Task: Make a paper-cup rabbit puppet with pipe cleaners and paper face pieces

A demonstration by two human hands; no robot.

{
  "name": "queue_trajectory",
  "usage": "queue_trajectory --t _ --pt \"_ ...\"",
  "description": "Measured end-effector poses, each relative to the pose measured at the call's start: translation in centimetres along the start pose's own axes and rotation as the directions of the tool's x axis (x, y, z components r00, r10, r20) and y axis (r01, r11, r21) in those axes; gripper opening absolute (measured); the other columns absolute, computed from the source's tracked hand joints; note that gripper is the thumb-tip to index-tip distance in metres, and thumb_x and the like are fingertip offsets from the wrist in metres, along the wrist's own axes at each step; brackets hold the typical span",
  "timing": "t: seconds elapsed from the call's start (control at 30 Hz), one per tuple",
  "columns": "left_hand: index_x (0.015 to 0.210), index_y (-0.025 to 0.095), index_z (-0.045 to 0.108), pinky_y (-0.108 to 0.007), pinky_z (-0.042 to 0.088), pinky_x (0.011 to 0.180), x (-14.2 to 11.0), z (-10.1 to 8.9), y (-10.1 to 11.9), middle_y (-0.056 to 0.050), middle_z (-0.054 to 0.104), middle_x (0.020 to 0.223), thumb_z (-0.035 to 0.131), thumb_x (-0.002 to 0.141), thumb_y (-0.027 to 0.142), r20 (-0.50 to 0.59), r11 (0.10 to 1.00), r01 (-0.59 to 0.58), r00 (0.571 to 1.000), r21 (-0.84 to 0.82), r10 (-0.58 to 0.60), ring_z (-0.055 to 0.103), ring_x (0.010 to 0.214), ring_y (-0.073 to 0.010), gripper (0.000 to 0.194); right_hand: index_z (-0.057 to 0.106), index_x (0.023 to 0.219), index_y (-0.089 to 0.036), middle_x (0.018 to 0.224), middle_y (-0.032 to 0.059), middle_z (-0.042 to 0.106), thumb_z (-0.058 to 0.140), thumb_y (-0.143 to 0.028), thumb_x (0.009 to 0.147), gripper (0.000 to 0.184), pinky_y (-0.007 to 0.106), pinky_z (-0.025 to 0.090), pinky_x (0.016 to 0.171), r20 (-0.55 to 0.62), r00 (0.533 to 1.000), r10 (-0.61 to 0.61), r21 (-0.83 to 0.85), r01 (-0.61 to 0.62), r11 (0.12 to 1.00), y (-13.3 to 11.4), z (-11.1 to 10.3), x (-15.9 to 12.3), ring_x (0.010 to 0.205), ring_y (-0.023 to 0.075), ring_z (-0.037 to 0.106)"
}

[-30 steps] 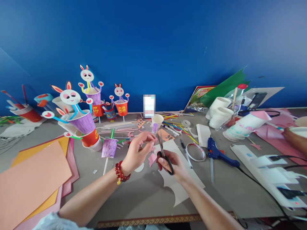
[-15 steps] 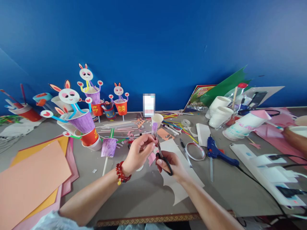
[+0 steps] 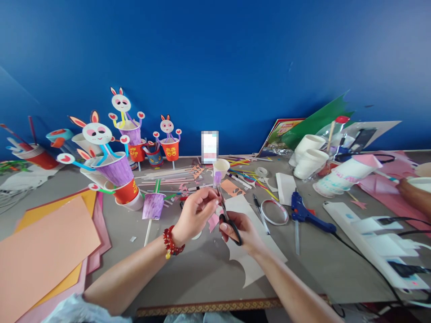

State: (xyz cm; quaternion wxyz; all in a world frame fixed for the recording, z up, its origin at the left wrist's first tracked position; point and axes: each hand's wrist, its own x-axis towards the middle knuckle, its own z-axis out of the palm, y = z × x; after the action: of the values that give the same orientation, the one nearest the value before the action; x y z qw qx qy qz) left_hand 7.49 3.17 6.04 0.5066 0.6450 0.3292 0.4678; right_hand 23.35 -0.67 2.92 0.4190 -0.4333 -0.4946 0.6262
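My right hand (image 3: 237, 226) grips a pair of scissors (image 3: 231, 224) by the black handles, the blades pointing up and away over the table. Beside the blades, the fingers of my left hand (image 3: 198, 208) are pinched on what looks like a small piece of pink paper, mostly hidden by the fingertips. Red beads circle my left wrist. Below the hands lie pink scraps (image 3: 213, 222) and a white sheet (image 3: 251, 251) with curved cut-outs. To the left of my left hand is a small purple-coloured paper cup (image 3: 154, 206) on a white stick.
Rabbit figures on paper cups (image 3: 116, 172) stand at the left, behind stacked coloured paper (image 3: 50, 251). A white cup (image 3: 221, 168) stands ahead. Rightward are a tape roll (image 3: 274, 211), a pen (image 3: 261, 214), a blue glue gun (image 3: 310, 215), a power strip (image 3: 370, 242) and another person's hand (image 3: 415, 197).
Both hands stay almost in place, with the scissors still beside the left fingertips. The view has shifted very slightly.
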Motion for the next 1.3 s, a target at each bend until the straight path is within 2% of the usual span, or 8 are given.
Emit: queue_trajectory --t 0.23,0.97,1.3 --pt "0.079 0.017 0.058 -0.027 0.048 0.073 0.00 -0.01 0.15 -0.006 0.064 0.088 0.054 0.091 0.031 -0.004 1.000 0.026 1.000 0.010 -0.026 0.059 0.083 -0.0172 0.018 0.061 0.068 -0.017 0.053 -0.0011 0.059 0.079 -0.063 0.061 0.050 0.023 0.039 0.045 0.007 1.000 0.004 0.007 -0.004 1.000 0.06 -0.09 -0.03 0.044 0.0107 0.050" --pt "0.078 0.017 0.057 -0.027 0.047 0.075 0.01 0.06 0.15 -0.006 0.064 0.087 0.055 0.091 0.027 -0.008 0.997 0.026 1.000 -0.067 -0.027 0.057 0.081 -0.0161 0.017 0.059 0.066 -0.017 0.053 -0.0025 0.055 0.076 -0.063 0.065 0.049 0.022 0.038 0.044 0.017 1.000 -0.021 -0.006 0.021 1.000 0.49 -0.23 0.01 0.044 0.0098 0.049" --pt "0.077 0.016 0.057 -0.027 0.046 0.076 0.26 -0.55 0.62 -0.005 0.064 0.085 0.054 0.090 0.023 0.058 0.996 0.036 0.998 -0.076 -0.032 0.058 0.083 -0.0166 0.015 0.057 0.064 -0.017 0.051 -0.0033 0.053 0.077 -0.061 0.066 0.049 0.022 0.034 0.043 0.027 1.000 -0.015 -0.021 0.016 1.000 0.85 -0.56 0.18 0.042 0.0095 0.047"
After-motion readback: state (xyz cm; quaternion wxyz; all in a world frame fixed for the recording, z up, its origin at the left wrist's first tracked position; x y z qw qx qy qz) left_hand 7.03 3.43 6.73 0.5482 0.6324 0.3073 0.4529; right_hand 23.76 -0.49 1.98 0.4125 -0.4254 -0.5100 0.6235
